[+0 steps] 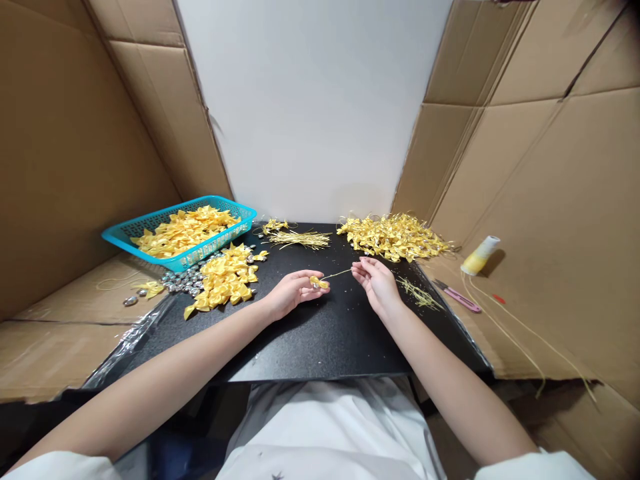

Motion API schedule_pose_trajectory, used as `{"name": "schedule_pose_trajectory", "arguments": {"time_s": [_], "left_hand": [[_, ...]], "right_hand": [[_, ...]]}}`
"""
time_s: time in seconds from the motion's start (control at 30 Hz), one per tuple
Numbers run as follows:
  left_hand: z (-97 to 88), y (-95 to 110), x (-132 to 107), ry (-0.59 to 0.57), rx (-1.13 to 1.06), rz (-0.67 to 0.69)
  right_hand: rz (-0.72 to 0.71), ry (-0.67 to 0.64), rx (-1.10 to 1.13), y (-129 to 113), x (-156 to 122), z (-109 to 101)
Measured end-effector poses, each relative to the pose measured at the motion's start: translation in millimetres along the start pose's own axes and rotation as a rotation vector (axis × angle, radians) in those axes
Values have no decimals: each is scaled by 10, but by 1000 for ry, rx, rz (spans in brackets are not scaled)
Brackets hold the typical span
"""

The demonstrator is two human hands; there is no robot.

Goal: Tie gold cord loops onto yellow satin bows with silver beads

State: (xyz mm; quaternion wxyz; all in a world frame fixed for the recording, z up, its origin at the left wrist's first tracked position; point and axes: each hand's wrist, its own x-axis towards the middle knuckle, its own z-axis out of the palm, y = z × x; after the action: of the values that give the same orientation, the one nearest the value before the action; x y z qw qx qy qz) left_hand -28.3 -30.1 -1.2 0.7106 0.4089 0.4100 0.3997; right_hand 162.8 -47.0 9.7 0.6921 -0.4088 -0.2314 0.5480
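Observation:
In my left hand a yellow ribbon bow with a small silvery piece on it is held at the fingertips. A thin gold cord runs from the bow across to my right hand, whose thumb and fingers pinch its far end. The cord looks nearly straight between the hands, just above the black tabletop. Left of my left hand lies a heap of yellow bows beside a pile of silver bells. Short cut cords lie right of my right hand.
A turquoise basket of bows stands at the back left. Behind my hands lie a bundle of gold cords and a large pile of corded bows. A thread spool and pink cutter rest on cardboard at right. Cardboard walls flank the table.

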Motion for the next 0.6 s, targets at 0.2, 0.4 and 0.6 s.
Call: {"name": "schedule_pose_trajectory", "arguments": {"time_s": [0.2,0.4,0.6], "left_hand": [[-49,-64,4,-111,206,110],[-64,-86,-118,-288,908,627],[-70,-115,-183,-361,1469,1031]], "right_hand": [[-30,7,7,-9,12,-8],[-71,58,-5,-30,-4,24],[-52,24,-90,41,47,-20]]}}
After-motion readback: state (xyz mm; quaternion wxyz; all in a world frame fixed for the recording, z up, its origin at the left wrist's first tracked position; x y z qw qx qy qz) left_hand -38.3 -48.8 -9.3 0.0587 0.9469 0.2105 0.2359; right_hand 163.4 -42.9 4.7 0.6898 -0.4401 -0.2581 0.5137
